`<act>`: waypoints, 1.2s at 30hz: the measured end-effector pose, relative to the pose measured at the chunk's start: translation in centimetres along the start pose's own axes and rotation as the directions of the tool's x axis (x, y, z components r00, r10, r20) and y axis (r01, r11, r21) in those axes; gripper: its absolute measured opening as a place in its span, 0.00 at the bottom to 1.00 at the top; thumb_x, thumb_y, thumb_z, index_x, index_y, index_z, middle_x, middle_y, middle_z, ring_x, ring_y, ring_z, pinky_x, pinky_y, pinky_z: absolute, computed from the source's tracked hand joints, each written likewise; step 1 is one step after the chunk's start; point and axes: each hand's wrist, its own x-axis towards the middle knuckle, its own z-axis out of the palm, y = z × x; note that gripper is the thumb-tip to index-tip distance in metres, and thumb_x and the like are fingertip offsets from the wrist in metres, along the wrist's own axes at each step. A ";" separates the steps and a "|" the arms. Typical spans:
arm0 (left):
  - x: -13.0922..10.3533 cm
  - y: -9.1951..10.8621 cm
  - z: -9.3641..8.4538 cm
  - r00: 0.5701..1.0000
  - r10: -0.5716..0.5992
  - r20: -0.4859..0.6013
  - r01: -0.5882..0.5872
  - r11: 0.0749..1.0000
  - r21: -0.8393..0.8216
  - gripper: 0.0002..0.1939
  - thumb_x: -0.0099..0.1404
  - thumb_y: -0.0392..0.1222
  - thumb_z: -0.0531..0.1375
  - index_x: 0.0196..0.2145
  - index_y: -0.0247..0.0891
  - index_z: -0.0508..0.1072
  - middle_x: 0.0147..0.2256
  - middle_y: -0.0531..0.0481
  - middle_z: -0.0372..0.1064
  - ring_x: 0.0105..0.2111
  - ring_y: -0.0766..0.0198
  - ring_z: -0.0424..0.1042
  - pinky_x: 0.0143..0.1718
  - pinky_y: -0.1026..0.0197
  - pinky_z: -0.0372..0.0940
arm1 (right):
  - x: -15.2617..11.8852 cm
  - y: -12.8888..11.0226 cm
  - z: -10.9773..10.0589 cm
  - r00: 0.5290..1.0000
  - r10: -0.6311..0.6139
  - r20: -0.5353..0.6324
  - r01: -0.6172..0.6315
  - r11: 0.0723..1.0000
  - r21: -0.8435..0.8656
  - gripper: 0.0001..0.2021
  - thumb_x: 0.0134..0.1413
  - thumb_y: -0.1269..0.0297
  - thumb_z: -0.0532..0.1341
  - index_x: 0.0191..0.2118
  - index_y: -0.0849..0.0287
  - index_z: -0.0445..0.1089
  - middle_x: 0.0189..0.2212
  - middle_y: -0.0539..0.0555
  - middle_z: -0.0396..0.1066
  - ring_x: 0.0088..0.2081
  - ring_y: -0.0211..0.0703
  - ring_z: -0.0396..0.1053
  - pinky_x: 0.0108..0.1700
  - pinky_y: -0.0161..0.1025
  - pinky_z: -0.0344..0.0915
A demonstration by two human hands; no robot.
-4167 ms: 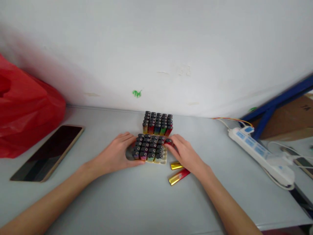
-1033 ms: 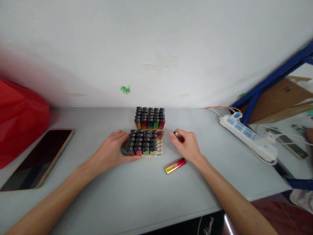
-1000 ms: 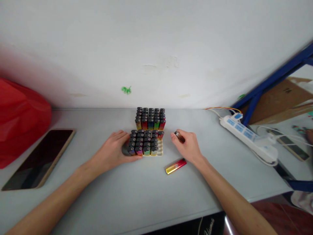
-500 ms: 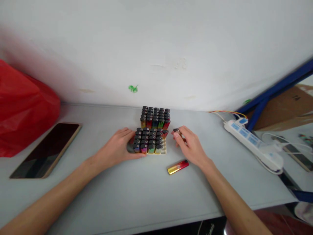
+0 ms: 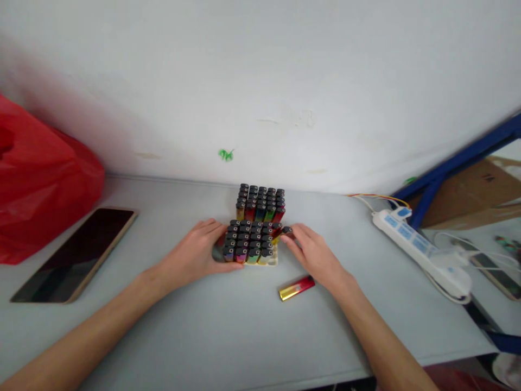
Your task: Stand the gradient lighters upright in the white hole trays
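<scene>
A pale tray [image 5: 273, 260] holds rows of upright lighters [image 5: 248, 239] with black tops. My left hand [image 5: 201, 247] is wrapped around the tray's left side, thumb along the front edge. Between the thumb and fingers of my right hand [image 5: 311, 247] is one lighter [image 5: 286, 230], tilted, its yellowish lower end at the tray's right-hand column. The front spots of that column hold no lighter. One red and gold lighter [image 5: 296, 288] lies flat on the table, just in front of my right hand.
A second block of upright lighters [image 5: 260, 203] stands behind the tray, near the wall. To the left are a phone [image 5: 75, 252] and a red bag [image 5: 44, 184]. A white power strip [image 5: 419, 252] with cables lies to the right, by a blue frame [image 5: 459, 157] and a cardboard box [image 5: 476, 190].
My right hand has moved left with its lighter, from beside the tray to its right-hand column. My left hand stays around the tray. The whole view has shifted slightly.
</scene>
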 end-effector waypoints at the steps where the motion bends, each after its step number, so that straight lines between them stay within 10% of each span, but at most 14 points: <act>1: 0.0 0.0 0.0 1.000 0.003 -0.005 -0.003 1.000 0.000 0.26 0.56 0.64 0.74 0.32 0.43 0.69 0.33 0.50 0.74 0.37 0.50 0.75 0.44 0.50 0.70 | 0.1 -0.2 0.1 1.000 -0.021 0.006 0.021 0.998 -0.059 0.21 0.80 0.50 0.50 0.37 0.54 0.68 0.35 0.57 0.75 0.36 0.50 0.72 0.42 0.45 0.67; 9: 0.0 0.1 0.0 0.999 0.005 0.034 -0.006 0.999 0.038 0.26 0.61 0.65 0.72 0.34 0.41 0.69 0.36 0.48 0.74 0.40 0.50 0.75 0.47 0.49 0.70 | -0.7 0.2 -3.1 0.947 0.051 0.318 -0.106 0.982 0.158 0.14 0.76 0.52 0.61 0.44 0.56 0.74 0.38 0.53 0.77 0.37 0.45 0.73 0.44 0.41 0.67; 16: 0.0 0.0 0.0 1.000 0.001 0.023 -0.002 1.000 0.015 0.29 0.58 0.68 0.73 0.33 0.42 0.69 0.35 0.47 0.74 0.39 0.48 0.75 0.46 0.47 0.70 | -2.5 1.7 -6.2 0.854 -0.020 0.521 -0.125 0.962 0.242 0.22 0.53 0.52 0.79 0.50 0.50 0.79 0.50 0.55 0.74 0.54 0.53 0.70 0.58 0.46 0.68; 22: -0.1 0.0 0.1 1.000 -0.009 0.007 0.009 1.000 -0.001 0.27 0.57 0.66 0.73 0.32 0.43 0.68 0.34 0.48 0.75 0.38 0.50 0.76 0.44 0.49 0.70 | -1.9 2.0 -5.1 0.863 -0.026 0.504 -0.112 0.964 0.241 0.08 0.61 0.57 0.75 0.40 0.53 0.80 0.45 0.55 0.74 0.51 0.52 0.70 0.55 0.46 0.68; 28: -0.2 -0.6 0.3 1.000 0.005 -0.011 -0.005 1.000 0.014 0.27 0.59 0.68 0.71 0.33 0.43 0.69 0.35 0.46 0.76 0.40 0.47 0.77 0.45 0.47 0.71 | -1.4 3.9 -5.0 0.910 0.114 0.399 -0.311 0.824 0.474 0.16 0.65 0.47 0.69 0.42 0.57 0.80 0.35 0.51 0.78 0.36 0.44 0.71 0.40 0.41 0.67; 36: -0.1 -0.8 0.4 0.999 0.030 -0.018 -0.029 0.999 0.012 0.25 0.61 0.67 0.70 0.34 0.43 0.70 0.35 0.46 0.76 0.40 0.48 0.76 0.45 0.47 0.71 | -0.2 2.9 -2.0 0.946 0.293 0.135 -0.292 0.599 0.746 0.22 0.56 0.40 0.73 0.37 0.55 0.73 0.32 0.50 0.75 0.36 0.44 0.73 0.43 0.41 0.71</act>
